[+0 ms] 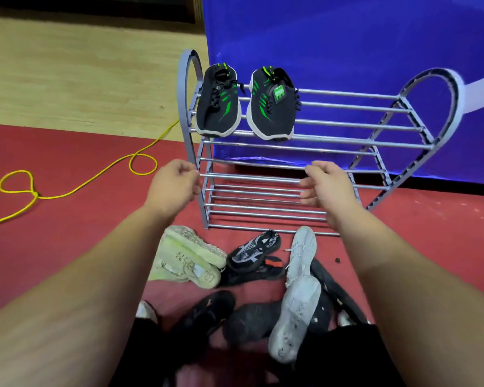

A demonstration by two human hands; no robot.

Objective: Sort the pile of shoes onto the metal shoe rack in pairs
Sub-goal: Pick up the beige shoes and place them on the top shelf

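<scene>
A grey metal shoe rack (347,122) stands on the red floor against a blue backdrop. Two black shoes with green stripes, one (218,100) beside the other (274,104), rest as a pair at the left of its top tier. My left hand (173,185) and my right hand (326,185) hover empty in front of the middle tier, fingers loosely curled and apart. Below them lies the pile: a pale yellow-green pair (187,258), a black-and-grey mesh shoe (253,250), a white shoe (302,252), a white shoe sole-up (294,317), and black shoes (204,314).
A yellow cord (76,187) loops across the red floor to the left of the rack. Wooden flooring (81,74) lies beyond. The blue backdrop (347,37) rises right behind the rack. My dark-clothed legs are at the bottom edge.
</scene>
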